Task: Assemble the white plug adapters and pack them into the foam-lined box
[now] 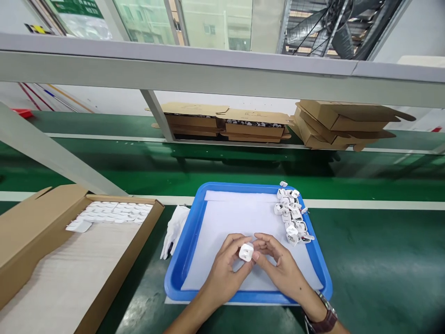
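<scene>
A small white block with rounded corners [246,252], shaped like a charger plug, is held up above the tray between my two hands. My left hand [227,264] pinches it between thumb and fingers from the left. On its right side, the thumb and fingertips of my right hand [274,262] close in and touch it. Beneath them is a blue tray [174,278] lined with a white sheet [239,213]. Several similar white pieces [294,215] lie heaped along the tray's right edge, some with small metal parts showing.
To the left stands an open cardboard box [114,278], with rows of white pieces [111,212] at its far end. White gloves [175,229] lie between box and tray on the green table [378,264]. More cardboard boxes [255,130] sit behind the frame bar [222,76].
</scene>
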Available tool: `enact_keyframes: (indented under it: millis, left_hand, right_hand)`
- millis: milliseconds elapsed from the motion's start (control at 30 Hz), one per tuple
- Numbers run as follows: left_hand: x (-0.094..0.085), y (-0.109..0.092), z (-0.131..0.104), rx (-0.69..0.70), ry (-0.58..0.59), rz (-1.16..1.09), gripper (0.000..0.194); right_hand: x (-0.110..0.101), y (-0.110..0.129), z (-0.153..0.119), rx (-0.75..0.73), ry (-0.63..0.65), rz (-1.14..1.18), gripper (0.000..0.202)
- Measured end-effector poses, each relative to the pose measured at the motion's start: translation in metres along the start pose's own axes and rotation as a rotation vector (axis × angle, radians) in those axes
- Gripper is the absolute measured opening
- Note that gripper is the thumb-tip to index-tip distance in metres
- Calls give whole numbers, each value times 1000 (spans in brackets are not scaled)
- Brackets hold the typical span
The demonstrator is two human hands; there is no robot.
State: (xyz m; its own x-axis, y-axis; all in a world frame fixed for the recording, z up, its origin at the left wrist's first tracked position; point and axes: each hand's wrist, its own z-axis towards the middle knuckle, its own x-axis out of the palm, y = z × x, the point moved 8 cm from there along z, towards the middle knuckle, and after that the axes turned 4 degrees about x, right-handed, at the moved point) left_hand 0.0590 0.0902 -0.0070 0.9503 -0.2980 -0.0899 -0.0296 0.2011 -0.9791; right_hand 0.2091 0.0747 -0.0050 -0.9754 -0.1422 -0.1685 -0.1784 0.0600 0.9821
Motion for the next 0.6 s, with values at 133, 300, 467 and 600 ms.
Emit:
enact_keyframes:
  millis: [133,300,467,600]
  left_hand:
    - [-6,7,2,-87,-44,-51,40]
    - [-18,6,7,-51,-154,43,33]
    - [-44,-20,3,105,-342,195,35]
    - [-95,-53,-7,145,-420,382,37]
  right_hand:
    - [-11,2,-2,-77,-159,-217,38]
    - [3,16,-16,-384,-295,-737,39]
    - [40,16,-36,-808,-287,-1058,36]
    - [61,-5,-36,-1016,-161,-1025,37]
